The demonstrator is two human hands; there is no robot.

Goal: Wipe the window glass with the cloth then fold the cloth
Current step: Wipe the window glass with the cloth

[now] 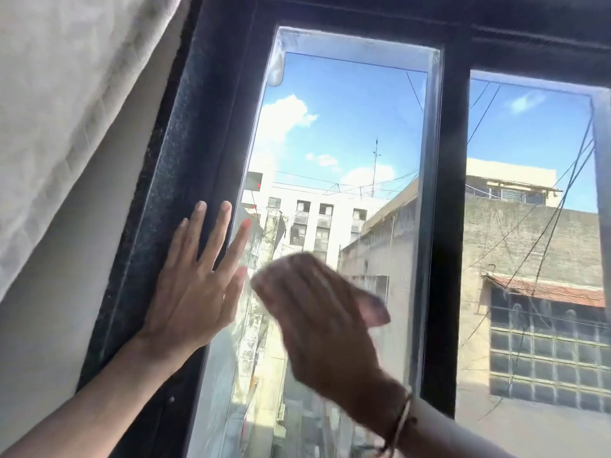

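Both forearms are bare, with no sleeves in view. The left hand wears no ring or band. The right hand is motion-blurred; thin cord bracelets, pale and dark, circle its wrist.

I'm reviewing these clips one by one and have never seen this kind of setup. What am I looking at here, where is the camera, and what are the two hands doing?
There is no machine: a person wears a camera on the head, so you see their own bare hands from above and behind. The left hand lies flat and open, its palm on the dark window frame and its fingertips reaching onto the glass. The right hand, blurred by motion, presses a cloth against the window glass; a corner of the cloth sticks out beside the fingers. A pale curtain hangs at the upper left. Buildings and sky show outside.
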